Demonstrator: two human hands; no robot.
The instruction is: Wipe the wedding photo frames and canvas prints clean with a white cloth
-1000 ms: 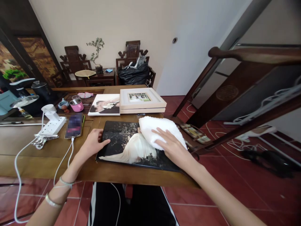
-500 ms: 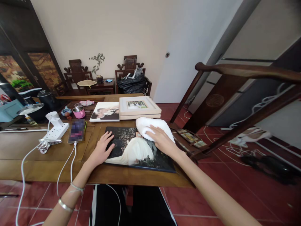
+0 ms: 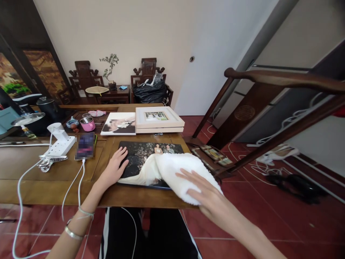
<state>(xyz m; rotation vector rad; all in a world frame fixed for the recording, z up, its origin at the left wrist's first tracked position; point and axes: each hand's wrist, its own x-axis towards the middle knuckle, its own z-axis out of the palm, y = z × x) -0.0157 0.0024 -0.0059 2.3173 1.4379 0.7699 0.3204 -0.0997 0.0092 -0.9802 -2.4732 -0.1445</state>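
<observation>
Left hand (image 3: 114,168) rests spread on the photo panel (image 3: 144,162), right hand (image 3: 208,198) lies flat-fingered over the white cloth (image 3: 174,167) on its right side — brown wooden table (image 3: 129,198) beneath, red-tiled floor (image 3: 283,212), pale wall (image 3: 151,28) beyond

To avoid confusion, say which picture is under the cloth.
The frontmost, dark picture: white cloth partly covers it, unlike the framed picture and white-edged picture behind.

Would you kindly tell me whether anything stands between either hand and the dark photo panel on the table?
Yes: the white cloth lies between the right hand and the dark photo panel, over its lower right part. Nothing visible stands between the left hand and the panel's left edge.
</observation>
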